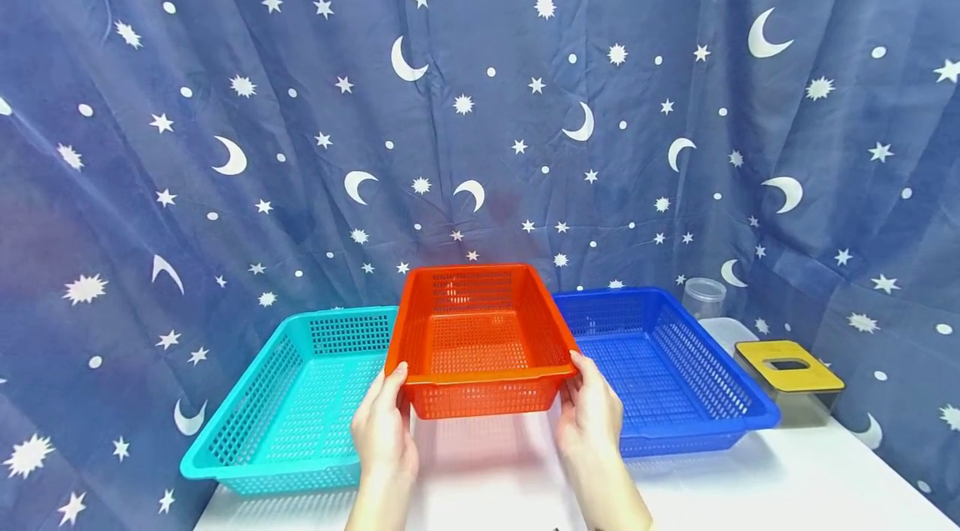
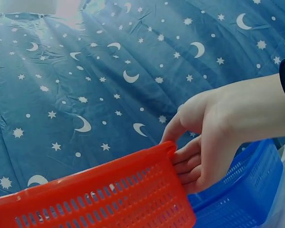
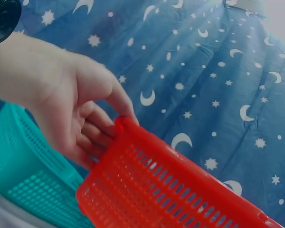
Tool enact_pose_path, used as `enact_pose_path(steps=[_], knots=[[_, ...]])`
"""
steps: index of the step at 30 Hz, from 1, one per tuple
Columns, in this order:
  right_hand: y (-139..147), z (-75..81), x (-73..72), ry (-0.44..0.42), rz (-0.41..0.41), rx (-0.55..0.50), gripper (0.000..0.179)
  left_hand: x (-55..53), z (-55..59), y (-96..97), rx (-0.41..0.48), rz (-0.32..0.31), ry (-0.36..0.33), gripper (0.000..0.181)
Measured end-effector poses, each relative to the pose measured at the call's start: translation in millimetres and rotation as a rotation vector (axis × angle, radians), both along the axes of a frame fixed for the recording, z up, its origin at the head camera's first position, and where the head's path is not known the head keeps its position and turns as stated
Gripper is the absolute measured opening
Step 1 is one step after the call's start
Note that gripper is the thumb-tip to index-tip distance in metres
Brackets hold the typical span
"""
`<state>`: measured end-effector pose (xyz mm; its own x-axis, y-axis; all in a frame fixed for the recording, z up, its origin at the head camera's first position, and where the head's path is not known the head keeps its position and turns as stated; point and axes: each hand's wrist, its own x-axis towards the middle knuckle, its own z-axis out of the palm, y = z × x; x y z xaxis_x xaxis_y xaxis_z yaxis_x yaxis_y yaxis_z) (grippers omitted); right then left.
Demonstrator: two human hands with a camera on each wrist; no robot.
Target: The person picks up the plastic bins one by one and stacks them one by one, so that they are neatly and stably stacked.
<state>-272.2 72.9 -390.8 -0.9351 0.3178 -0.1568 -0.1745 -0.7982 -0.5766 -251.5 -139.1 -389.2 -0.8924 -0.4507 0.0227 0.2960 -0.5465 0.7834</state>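
Note:
Both hands hold a red plastic basket [image 1: 487,398] by its near corners, above the white table. In the head view the left hand [image 1: 384,427] grips the left corner, thumb on the rim and fingers beneath it. The right hand [image 1: 591,414] grips the right corner in the same way. The left wrist view looks across to the right hand [image 2: 218,123] at the red basket's corner [image 2: 175,190]. Across the right wrist view, the left hand [image 3: 71,95] pinches the opposite corner of the red basket [image 3: 147,190]. Nothing is seen inside the basket.
A teal basket [image 1: 277,477] stands on the table [image 1: 480,481] to the left, a blue basket [image 1: 682,441] to the right. Beyond the blue one are a yellow-lidded box [image 1: 813,379] and a clear jar [image 1: 703,298]. A starry blue curtain [image 1: 480,97] hangs behind.

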Motion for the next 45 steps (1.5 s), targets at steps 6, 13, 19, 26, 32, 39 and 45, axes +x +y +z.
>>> enact_pose_path(steps=[6, 13, 19, 26, 32, 39, 45], knots=[[5.5, 4.3, 2.2, 0.031, 0.066, 0.089, 0.043, 5.8, 2.3, -10.0, -0.059, -0.028, 0.030, 0.052], [5.0, 0.0, 2.6, 0.073, 0.118, 0.185, 0.052, 10.9, 5.3, -22.3, -0.149, -0.014, 0.063, 0.050], [0.5, -0.7, 2.4, 0.097, 0.142, 0.217, 0.053, 15.6, 10.6, -34.5, -0.233, -0.015, 0.044, 0.047], [-6.6, 2.5, 5.9, 0.129, 0.175, 0.237, 0.056, 21.3, 18.8, -49.1, -0.250, -0.033, 0.036, 0.049], [-13.6, 2.4, 9.3, 0.184, 0.200, 0.312, 0.058, 25.2, 23.7, -60.6, -0.173, -0.023, 0.064, 0.048], [-17.5, 1.2, 11.5, 0.272, 0.259, 0.359, 0.051, 28.2, 27.3, -69.2, -0.119, -0.020, 0.075, 0.040], [-23.2, 3.2, 12.0, 0.331, 0.293, 0.365, 0.050, 29.1, 30.9, -74.9, -0.125, -0.006, 0.077, 0.045]])
